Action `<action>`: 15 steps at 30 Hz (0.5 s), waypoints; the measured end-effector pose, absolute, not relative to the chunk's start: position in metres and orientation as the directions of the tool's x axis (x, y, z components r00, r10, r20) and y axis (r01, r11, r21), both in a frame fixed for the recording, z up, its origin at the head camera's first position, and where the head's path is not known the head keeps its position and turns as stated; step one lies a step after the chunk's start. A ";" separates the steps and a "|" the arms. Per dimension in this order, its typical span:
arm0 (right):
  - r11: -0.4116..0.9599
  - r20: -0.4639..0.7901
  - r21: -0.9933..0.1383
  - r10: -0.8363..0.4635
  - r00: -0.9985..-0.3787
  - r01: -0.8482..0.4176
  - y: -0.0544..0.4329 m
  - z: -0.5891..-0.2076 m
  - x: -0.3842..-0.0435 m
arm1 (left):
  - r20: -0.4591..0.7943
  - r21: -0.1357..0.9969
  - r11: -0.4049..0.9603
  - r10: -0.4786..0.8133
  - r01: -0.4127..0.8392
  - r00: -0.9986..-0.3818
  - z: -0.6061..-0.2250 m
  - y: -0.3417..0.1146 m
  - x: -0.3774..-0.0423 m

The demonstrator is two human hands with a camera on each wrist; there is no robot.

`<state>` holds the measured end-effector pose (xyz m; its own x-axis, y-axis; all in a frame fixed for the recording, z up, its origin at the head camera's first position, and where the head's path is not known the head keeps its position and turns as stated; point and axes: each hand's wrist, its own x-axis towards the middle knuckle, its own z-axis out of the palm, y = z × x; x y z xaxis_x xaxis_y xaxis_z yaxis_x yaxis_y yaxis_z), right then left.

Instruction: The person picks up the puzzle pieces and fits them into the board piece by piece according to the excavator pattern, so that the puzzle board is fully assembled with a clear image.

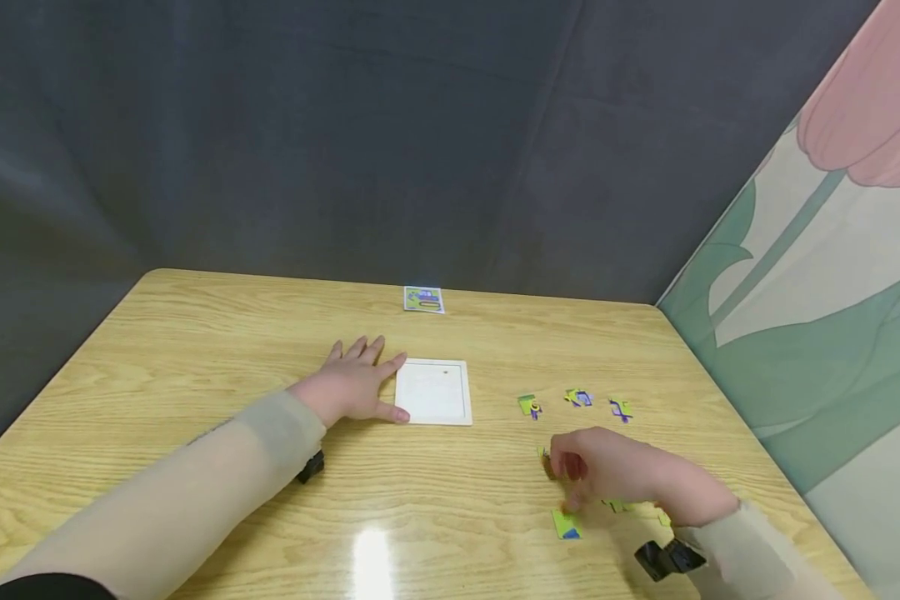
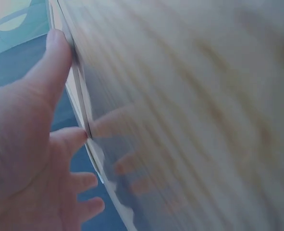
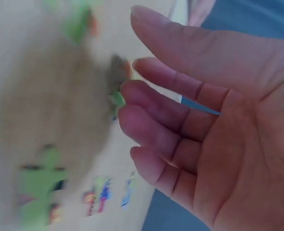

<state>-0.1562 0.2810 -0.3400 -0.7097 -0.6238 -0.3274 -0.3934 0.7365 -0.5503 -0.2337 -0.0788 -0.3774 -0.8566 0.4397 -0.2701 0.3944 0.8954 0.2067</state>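
Observation:
A white square puzzle tray (image 1: 433,392) lies on the wooden table. My left hand (image 1: 356,392) is spread flat at its left side, thumb and index fingertips at the tray's edge; the left wrist view shows these fingers (image 2: 60,53) along that thin edge. My right hand (image 1: 607,467) hovers over scattered green puzzle pieces, its fingers loosely bent with nothing between them. One piece (image 1: 543,458) peeks out by the right fingertips, partly hidden. Nearer me lies a green and blue piece (image 1: 567,525). In the right wrist view, the thumb stands apart from the bent fingers (image 3: 151,115).
Beyond the right hand lie more loose pieces: a green one with yellow and purple (image 1: 529,406), a second (image 1: 579,397) and a third (image 1: 621,409). A small printed picture card (image 1: 423,299) sits at the table's far edge, before a dark curtain (image 1: 345,150).

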 end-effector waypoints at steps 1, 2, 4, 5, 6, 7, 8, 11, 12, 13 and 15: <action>0.739 -0.332 -0.551 -0.620 -0.711 -0.388 0.283 -0.343 -0.152 | -0.260 0.204 0.895 0.439 0.396 -0.860 -0.378 -0.078 -0.233; 0.739 -0.328 -0.549 -0.621 -0.712 -0.391 0.285 -0.345 -0.148 | -0.249 0.201 0.896 0.438 0.397 -0.864 -0.379 -0.078 -0.233; 0.733 -0.307 -0.550 -0.623 -0.719 -0.400 0.287 -0.351 -0.143 | -0.234 0.192 0.898 0.434 0.396 -0.870 -0.379 -0.077 -0.232; 0.726 -0.289 -0.553 -0.627 -0.724 -0.409 0.289 -0.354 -0.141 | -0.227 0.189 0.899 0.432 0.396 -0.873 -0.379 -0.077 -0.231; 0.719 -0.268 -0.555 -0.631 -0.728 -0.418 0.290 -0.357 -0.139 | -0.221 0.189 0.899 0.431 0.395 -0.875 -0.378 -0.076 -0.231; 0.717 -0.250 -0.554 -0.628 -0.736 -0.424 0.290 -0.359 -0.137 | -0.216 0.190 0.899 0.431 0.395 -0.876 -0.377 -0.076 -0.230; 0.711 -0.228 -0.554 -0.630 -0.742 -0.433 0.291 -0.361 -0.136 | -0.211 0.194 0.898 0.431 0.394 -0.877 -0.377 -0.076 -0.230; 0.689 -0.178 -0.568 -0.637 -0.750 -0.450 0.293 -0.365 -0.132 | -0.204 0.203 0.894 0.438 0.400 -0.876 -0.377 -0.077 -0.230; 0.677 -0.166 -0.580 -0.643 -0.748 -0.453 0.293 -0.366 -0.130 | -0.202 0.205 0.892 0.442 0.404 -0.874 -0.377 -0.078 -0.230; 0.667 -0.157 -0.589 -0.648 -0.745 -0.456 0.294 -0.366 -0.129 | -0.200 0.205 0.889 0.447 0.409 -0.872 -0.377 -0.078 -0.230; 0.652 -0.158 -0.617 -0.651 -0.743 -0.440 0.295 -0.366 -0.127 | -0.203 0.198 0.886 0.456 0.420 -0.866 -0.377 -0.079 -0.230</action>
<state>-0.1274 0.2951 -0.3660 -0.7429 -0.6506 -0.1577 -0.4404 0.6524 -0.6168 -0.2298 -0.0793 -0.3774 -0.8664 0.4562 -0.2031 0.4199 0.8857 0.1983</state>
